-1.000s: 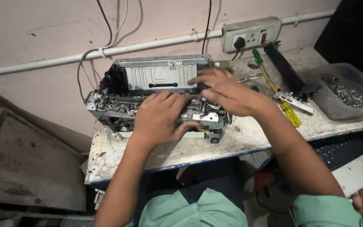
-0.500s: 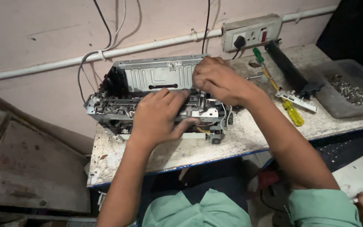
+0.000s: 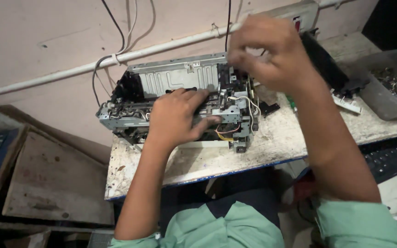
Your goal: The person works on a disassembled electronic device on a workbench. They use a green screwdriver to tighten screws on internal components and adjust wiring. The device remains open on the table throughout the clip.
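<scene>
Printer chassis lies under the spread left hand gripping its frame; right hand hovers blurred, fingers curled.

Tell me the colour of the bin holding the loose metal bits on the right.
Grey bin, translucent-looking, seen in the head view.

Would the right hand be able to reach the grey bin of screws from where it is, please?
Probably yes. The right hand is raised above the printer frame's right end, and the bin sits open-topped further right on the same table. Only low black parts lie between, and nothing covers the bin.
</scene>
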